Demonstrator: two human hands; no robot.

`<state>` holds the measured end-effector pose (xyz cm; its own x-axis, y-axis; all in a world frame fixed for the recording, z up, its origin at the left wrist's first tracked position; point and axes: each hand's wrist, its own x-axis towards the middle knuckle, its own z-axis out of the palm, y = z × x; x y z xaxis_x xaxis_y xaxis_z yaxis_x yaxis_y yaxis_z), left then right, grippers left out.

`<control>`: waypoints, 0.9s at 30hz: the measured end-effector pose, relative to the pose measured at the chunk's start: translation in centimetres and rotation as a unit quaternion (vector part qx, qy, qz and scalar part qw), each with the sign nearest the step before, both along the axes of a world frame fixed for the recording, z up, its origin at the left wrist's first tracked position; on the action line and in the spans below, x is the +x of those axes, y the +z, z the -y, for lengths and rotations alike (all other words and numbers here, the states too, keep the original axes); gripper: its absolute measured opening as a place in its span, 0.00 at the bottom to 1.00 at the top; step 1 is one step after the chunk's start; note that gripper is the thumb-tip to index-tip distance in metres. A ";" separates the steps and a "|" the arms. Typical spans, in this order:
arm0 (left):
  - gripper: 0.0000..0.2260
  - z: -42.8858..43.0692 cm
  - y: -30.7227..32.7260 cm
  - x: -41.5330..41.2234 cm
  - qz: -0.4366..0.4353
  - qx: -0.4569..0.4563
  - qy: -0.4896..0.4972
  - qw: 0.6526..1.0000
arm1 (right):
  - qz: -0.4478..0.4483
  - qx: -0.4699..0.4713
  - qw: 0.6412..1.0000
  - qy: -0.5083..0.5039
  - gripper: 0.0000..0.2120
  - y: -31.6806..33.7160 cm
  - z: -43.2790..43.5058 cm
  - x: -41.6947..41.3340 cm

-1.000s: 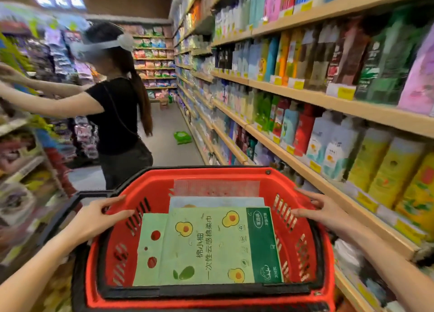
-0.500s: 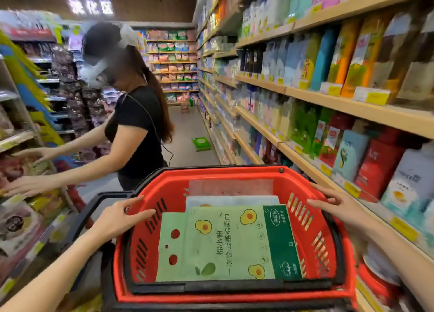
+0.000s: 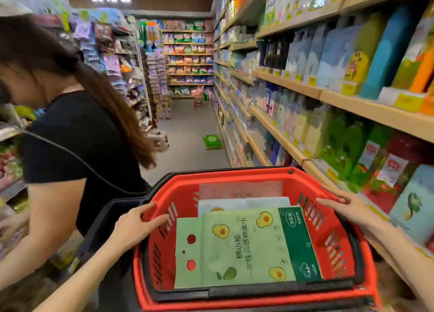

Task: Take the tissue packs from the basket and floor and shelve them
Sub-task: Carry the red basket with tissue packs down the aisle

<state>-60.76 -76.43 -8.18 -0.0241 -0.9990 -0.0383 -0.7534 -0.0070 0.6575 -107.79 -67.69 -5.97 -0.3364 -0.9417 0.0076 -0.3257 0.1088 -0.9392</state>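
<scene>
I carry the red basket [image 3: 305,189] in front of me with a hand on each side rim, which keeps it level so the packs inside lie flat instead of sliding into a corner. My left hand [image 3: 135,226] is clamped over the left rim, thumb outside and fingers hooked onto the slotted wall. My right hand [image 3: 347,209] lies along the right rim with the fingers stretched forward; I cannot tell how far it closes around the edge.

The top tissue pack [image 3: 244,248] lies face up in the basket, green with avocado prints. Its long axis seems to run left to right across the basket, with the dark green band at the right end, and its printed lines run toward and away from me. At least two paler packs sit under it, poking out on the far side.

Another green pack [image 3: 212,142] lies flat on the floor down the aisle, close to the foot of the right-hand shelves [image 3: 293,86], well apart from me. Another person [image 3: 77,147] stands at my left, bent toward the opposite shelving.
</scene>
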 end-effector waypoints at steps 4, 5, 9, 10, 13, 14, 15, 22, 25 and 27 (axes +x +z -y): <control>0.31 2.9 -0.3 -2.0 0.002 0.004 0.032 0.999 | 0.003 0.015 1.000 0.016 0.40 -0.4 4.5 -2.3; 0.31 3.6 -0.4 -2.4 0.002 0.006 0.038 0.999 | 0.004 0.008 1.000 0.024 0.40 -0.4 5.6 -2.6; 0.31 6.7 -0.2 -4.0 0.012 0.004 0.048 0.999 | 0.004 -0.008 1.000 0.017 0.27 -0.5 10.0 -3.7; 0.30 7.6 -0.1 -4.4 0.014 0.004 0.049 0.999 | 0.009 -0.003 1.000 0.021 0.27 -0.5 10.9 -3.8; 0.28 10.9 0.0 -5.2 0.024 0.003 0.049 0.998 | 0.019 0.009 1.000 0.019 0.41 -0.6 14.4 -4.5; 0.27 12.2 0.0 -5.4 0.025 0.003 0.049 0.998 | 0.015 0.011 1.000 0.017 0.41 -0.6 15.6 -4.5; 0.27 13.5 -0.1 -5.5 0.025 0.006 0.049 0.998 | 0.018 0.006 1.000 0.022 0.38 -0.8 17.2 -4.8; 0.30 25.1 0.2 -5.2 0.025 0.022 0.032 0.999 | 0.029 0.014 0.999 0.007 0.52 -1.3 27.8 -4.8; 0.30 30.1 1.2 -4.8 0.025 0.022 0.020 0.999 | 0.036 -0.001 0.999 0.016 0.53 -1.3 32.5 -4.9; 0.30 33.4 1.9 -4.6 0.027 0.014 0.015 0.999 | 0.013 -0.006 1.000 0.027 0.47 -0.7 35.3 -4.1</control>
